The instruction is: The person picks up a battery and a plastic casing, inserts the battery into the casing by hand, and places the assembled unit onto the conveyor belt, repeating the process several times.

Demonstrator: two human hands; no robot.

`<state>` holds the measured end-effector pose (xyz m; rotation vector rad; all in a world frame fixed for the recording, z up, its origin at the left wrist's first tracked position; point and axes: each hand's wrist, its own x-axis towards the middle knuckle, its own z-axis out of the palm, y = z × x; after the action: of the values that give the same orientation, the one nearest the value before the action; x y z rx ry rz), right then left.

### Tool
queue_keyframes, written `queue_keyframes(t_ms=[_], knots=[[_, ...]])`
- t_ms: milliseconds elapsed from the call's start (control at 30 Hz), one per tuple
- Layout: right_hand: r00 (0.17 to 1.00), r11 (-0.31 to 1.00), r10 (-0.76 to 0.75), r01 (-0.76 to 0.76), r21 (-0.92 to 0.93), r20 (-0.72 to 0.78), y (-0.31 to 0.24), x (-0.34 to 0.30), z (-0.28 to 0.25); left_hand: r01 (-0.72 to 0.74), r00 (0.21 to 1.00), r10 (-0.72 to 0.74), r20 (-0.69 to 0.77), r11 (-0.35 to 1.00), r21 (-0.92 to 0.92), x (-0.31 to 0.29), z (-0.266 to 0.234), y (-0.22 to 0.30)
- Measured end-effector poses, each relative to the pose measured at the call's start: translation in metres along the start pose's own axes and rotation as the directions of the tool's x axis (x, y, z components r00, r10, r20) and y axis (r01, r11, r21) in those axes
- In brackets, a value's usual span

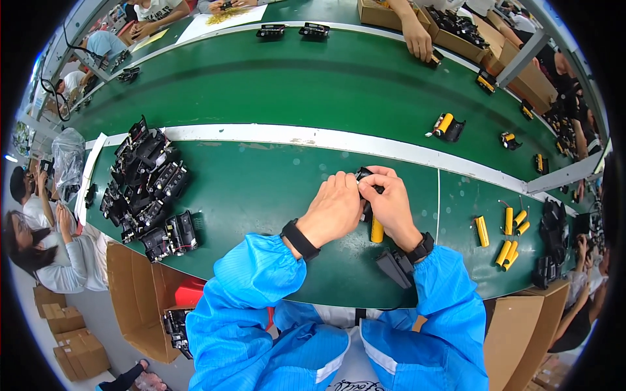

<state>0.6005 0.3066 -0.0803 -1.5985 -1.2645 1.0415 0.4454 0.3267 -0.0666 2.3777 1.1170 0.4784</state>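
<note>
My left hand (332,207) and my right hand (391,207) meet over the green bench, both closed on a small black plastic housing (363,173). Fingers cover most of the housing. My right thumb and forefinger pinch at its upper end, while the left fingers wrap its side. Just below the hands shows a yellow cylindrical battery (377,231); whether it sits in the housing or lies on the bench I cannot tell. Nearer to me, beside my right wrist, lies a separate black plastic piece (394,268).
A heap of black housings (147,173) lies at left. Several loose yellow batteries (481,231) and black parts (554,234) lie at right. Beyond a white rail (293,135) runs a green belt with assembled units (448,127); a co-worker's hand (417,39) reaches in there. Cardboard boxes (134,296) flank me.
</note>
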Motion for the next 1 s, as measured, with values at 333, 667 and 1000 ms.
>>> queue_keyframes(t_ms=[333,667,1000], knots=[[0.994,0.998,-0.044,0.040,-0.043,-0.102,-0.016,-0.021,-0.009,0.075,0.989,-0.081,-0.123,0.996,-0.053,-0.002,0.008,-0.009],[0.882,0.901,0.329,-0.187,-0.392,0.336,-0.046,-0.030,-0.058,0.146,0.989,-0.147,-0.035,0.989,-0.023,-0.001,-0.001,0.001],[0.895,0.827,-0.432,0.342,-0.447,-0.114,0.010,-0.017,-0.046,0.130,0.987,-0.119,-0.107,0.986,0.102,-0.003,0.009,0.015]])
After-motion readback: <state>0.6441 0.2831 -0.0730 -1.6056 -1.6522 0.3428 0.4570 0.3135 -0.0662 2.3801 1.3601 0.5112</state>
